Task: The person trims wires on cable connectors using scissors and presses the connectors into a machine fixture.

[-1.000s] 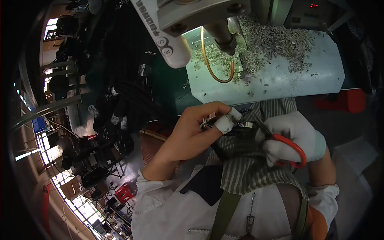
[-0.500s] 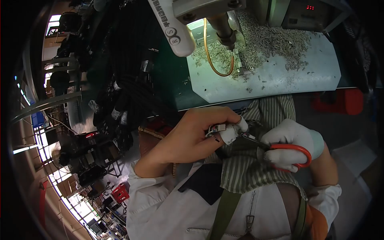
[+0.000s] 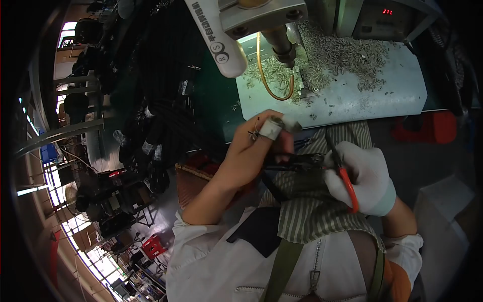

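Observation:
My left hand, with white wrapping on its fingers, is curled around part of a dark cable bundle. Small thin wire ends stick out by its wrapped finger; their detail is blurred. My right hand, in a white glove, is closed on red-handled scissors. Their dark blades point up and away from me, beside the cable bundle. Both hands are above the striped apron on my lap.
Ahead stands a press-like machine with a curved brown tube. Many small metal pieces are heaped on its pale plate. A lit red display is at the back right. Black cable bundles lie to the left.
My left hand has moved up and turned, its wrapped finger now raised. The scissors have swung from pointing left to pointing upward, and the dark cable shows more between the hands.

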Tool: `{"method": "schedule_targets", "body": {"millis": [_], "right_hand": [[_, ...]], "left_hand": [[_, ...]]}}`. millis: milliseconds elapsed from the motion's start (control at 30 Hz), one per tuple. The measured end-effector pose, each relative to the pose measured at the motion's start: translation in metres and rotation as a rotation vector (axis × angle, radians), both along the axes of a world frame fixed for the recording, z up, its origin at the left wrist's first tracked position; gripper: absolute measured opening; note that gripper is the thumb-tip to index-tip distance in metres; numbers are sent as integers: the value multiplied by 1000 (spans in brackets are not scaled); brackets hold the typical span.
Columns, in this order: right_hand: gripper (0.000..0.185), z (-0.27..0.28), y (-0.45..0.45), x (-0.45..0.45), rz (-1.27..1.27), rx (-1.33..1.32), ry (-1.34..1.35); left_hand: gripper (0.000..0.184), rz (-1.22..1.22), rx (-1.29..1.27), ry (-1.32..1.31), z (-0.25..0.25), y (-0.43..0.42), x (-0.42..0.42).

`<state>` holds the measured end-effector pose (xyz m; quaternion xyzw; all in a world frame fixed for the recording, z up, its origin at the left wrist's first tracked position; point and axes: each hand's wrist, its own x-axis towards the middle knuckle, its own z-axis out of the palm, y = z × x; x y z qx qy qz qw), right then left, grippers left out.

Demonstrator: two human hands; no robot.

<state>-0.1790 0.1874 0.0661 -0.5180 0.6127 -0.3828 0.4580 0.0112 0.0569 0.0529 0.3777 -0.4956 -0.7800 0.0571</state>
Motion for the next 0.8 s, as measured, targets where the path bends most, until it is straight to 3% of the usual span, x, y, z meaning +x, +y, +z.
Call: {"method": "schedule_targets", "body": {"millis": [33,67,100,133,167,200,233,300,400,533,600,633,700,733,767,800], "right_hand": [[17,-5,4,-5,6,-4,-1],[18,-12,11,-14,72,-36,233],[18,-19,17,-22,136,-66,469],[20,-22,20,-26,145,100,651],[20,-22,21,-24,147,106,654],[21,-17,17,-17,0,78,621],[23,-11,12,-10,-148,47,587],[24,0,1,7,-156,-61,338],[21,-12,-23,27,-115,-125,185],[17,-10,-26,16,-89,-64,22],[18,-9,-21,16,-121,-34,13],[17,-10,-19,19,-216,-136,41],[16,-8,-12,18,-318,-235,78],[15,-5,-7,12,-322,-41,-51],[14,-3,-3,8,-324,153,-183],[14,-2,-3,8,-331,159,-181]], "left_hand": [[26,159,-122,89,-18,-3,3],[29,313,-242,179,-29,-5,6],[33,297,-118,262,-30,-7,11],[33,297,-117,265,-27,-3,12],[35,322,85,287,-20,4,10],[37,344,288,307,-18,9,8],[37,344,295,309,-20,12,6],[36,131,321,340,-22,15,0],[39,81,144,177,-13,23,-8],[36,149,117,299,-12,16,2],[27,-288,18,77,-7,4,15],[27,-292,23,79,-10,8,13],[22,-159,-408,168,-16,18,7],[22,-165,-405,176,-15,18,5],[24,-209,-670,140,-13,17,4],[26,-249,-935,101,-12,17,2]]}}
